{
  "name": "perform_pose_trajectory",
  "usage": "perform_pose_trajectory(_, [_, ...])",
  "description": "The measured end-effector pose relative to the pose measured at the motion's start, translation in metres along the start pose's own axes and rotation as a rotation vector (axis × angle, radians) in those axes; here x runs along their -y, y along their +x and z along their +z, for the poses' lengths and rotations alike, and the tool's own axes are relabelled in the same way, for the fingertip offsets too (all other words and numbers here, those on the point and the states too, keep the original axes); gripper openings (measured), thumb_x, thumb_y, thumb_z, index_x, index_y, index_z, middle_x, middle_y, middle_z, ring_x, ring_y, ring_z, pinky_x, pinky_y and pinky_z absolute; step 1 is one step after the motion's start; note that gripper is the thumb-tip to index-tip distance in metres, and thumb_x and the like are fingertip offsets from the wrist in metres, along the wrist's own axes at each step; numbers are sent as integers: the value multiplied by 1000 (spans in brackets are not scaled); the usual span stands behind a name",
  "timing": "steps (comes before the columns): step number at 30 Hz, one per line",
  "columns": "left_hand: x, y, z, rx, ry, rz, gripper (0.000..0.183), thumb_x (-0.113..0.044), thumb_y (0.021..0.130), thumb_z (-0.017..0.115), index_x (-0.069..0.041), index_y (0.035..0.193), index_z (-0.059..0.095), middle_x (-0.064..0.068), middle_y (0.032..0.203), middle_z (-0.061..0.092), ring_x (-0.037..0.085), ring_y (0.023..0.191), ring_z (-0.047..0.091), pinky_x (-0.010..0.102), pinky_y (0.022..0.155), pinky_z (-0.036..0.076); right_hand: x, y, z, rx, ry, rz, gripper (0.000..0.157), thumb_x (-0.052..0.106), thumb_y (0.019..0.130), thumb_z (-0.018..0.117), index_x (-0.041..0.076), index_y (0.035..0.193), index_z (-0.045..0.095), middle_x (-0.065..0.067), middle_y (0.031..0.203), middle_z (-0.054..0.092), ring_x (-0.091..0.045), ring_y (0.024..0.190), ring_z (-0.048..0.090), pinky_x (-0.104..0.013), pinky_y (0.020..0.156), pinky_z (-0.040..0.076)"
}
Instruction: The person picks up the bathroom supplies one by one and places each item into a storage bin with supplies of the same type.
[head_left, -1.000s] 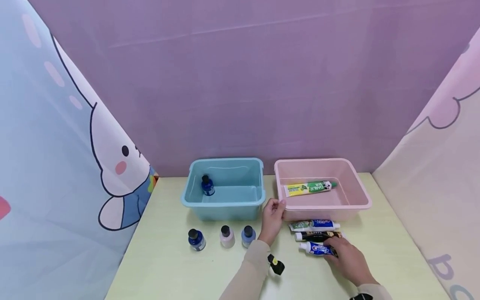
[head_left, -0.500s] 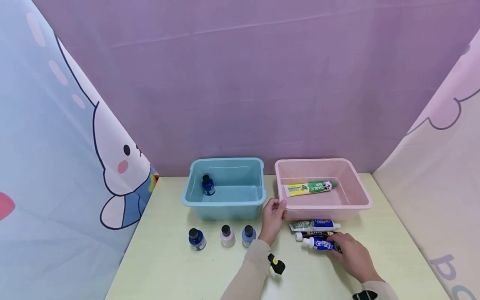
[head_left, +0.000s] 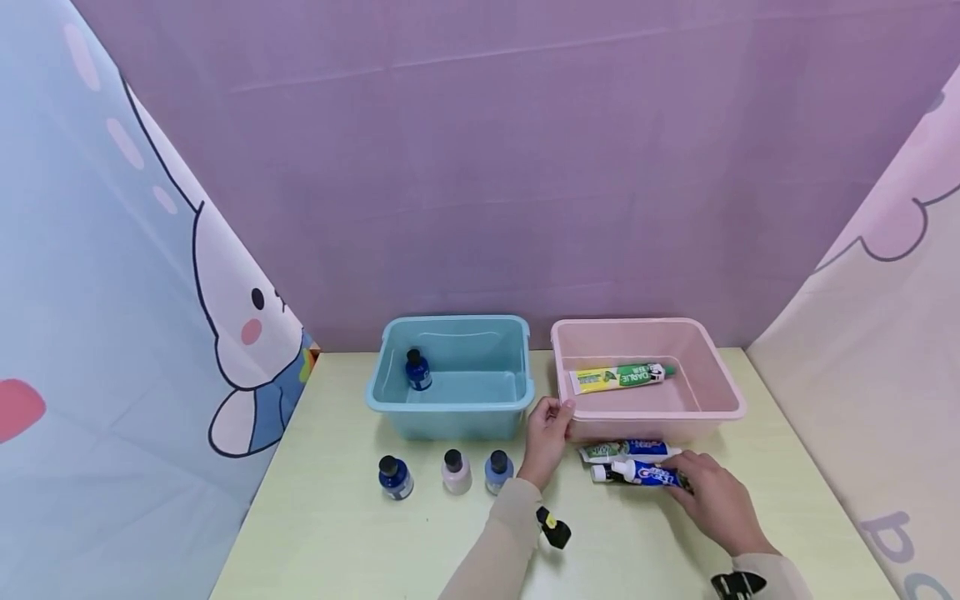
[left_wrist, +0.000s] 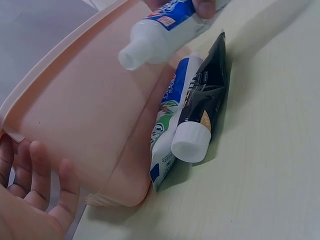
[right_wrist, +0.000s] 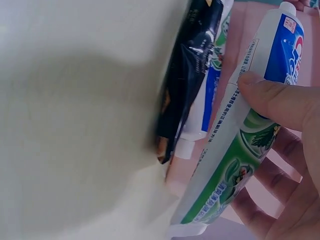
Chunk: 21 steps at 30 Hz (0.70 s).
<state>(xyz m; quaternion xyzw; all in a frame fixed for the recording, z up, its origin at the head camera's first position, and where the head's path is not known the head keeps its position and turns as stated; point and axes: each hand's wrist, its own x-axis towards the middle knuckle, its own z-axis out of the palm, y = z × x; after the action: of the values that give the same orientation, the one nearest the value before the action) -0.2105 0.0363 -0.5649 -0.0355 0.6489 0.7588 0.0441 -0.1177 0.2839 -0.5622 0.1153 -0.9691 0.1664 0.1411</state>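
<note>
My right hand (head_left: pixel 716 504) holds a blue, white and green toothpaste tube (right_wrist: pixel 225 165), thumb on one side and fingers on the other. In the left wrist view this tube hangs over two more toothpaste tubes, its white cap facing out. Those two lie on the table along the pink bin's front: a black tube with a white cap (left_wrist: pixel 202 95) and a blue, white and green one (left_wrist: pixel 167 115). At the front left corner of the pink bin (head_left: pixel 648 415), my left hand (head_left: pixel 546 446) grips the rim. A yellow and green toothpaste tube (head_left: pixel 618 377) lies inside that bin.
Left of the pink bin stands a teal bin (head_left: pixel 450 409) with a dark blue bottle (head_left: pixel 418 372) in it. In front, a dark blue bottle (head_left: pixel 396 481), a pale pink bottle (head_left: pixel 456 475) and a lighter blue bottle (head_left: pixel 498 473) stand in a row. A purple cloth (head_left: pixel 480 167) hangs behind.
My right hand has lifted the nearest toothpaste tube from the table and moved it up and slightly right, over the black tube. The left hand stays at the pink bin's corner.
</note>
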Motion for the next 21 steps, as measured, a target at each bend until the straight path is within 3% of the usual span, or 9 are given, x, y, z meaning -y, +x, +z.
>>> perform_pose_trajectory(9, [1, 0, 0, 4, 9, -19, 37, -53, 88, 60, -18, 96, 57, -3, 81, 55, 19, 76, 55, 30, 70, 49, -1, 5, -5, -72, -2, -62, 35, 18, 67, 85, 19, 98, 70, 5, 95, 68, -17, 80, 62, -37, 62, 51])
perform_pose_trajectory(17, [1, 0, 2, -7, 15, -9, 22, -37, 96, 57, -14, 96, 55, -3, 79, 53, 15, 72, 54, 30, 67, 50, 6, 15, -16, -129, 3, -122, 38, 17, 65, 85, 16, 99, 70, 2, 96, 69, -18, 81, 63, -39, 63, 52])
perform_pose_trajectory(21, [1, 0, 2, -18, 20, -23, 22, -38, 95, 58, -16, 95, 56, -3, 80, 54, 13, 72, 53, 33, 69, 50, 9, 21, -25, -150, 7, -144, 39, 17, 64, 86, 15, 100, 70, -1, 99, 70, -22, 85, 65, -43, 66, 54])
